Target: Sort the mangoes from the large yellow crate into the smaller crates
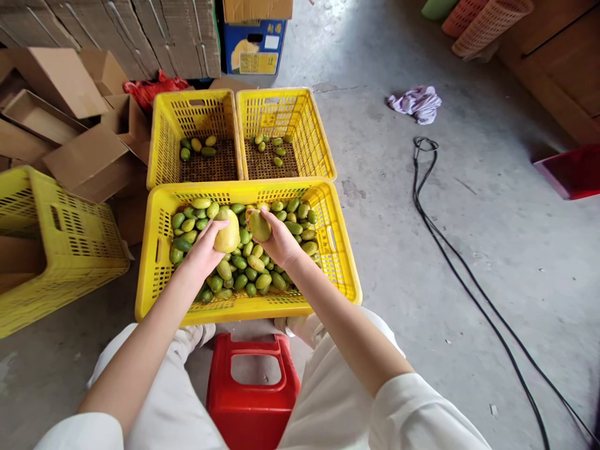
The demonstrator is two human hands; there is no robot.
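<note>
My left hand (209, 242) is closed around a pale yellow oval fruit (227, 230), which looks like a mango. In my right hand (279, 237) sits a greener fruit of the same sort (260, 225), gripped between thumb and fingers. Both hands are over a yellow plastic crate (248, 310) in front of me. Many green and yellowish oval fruits (252, 274) lie in it. My fingers are partly hidden behind the fruits they hold.
Behind stand two yellow crates, left (162, 134) and right (319, 134), each with several fruits at the bottom. Cardboard boxes (87, 159) and another yellow crate (79, 237) are at left. A red stool (253, 406) is between my legs. A black cable (450, 247) and cloth (417, 104) lie right.
</note>
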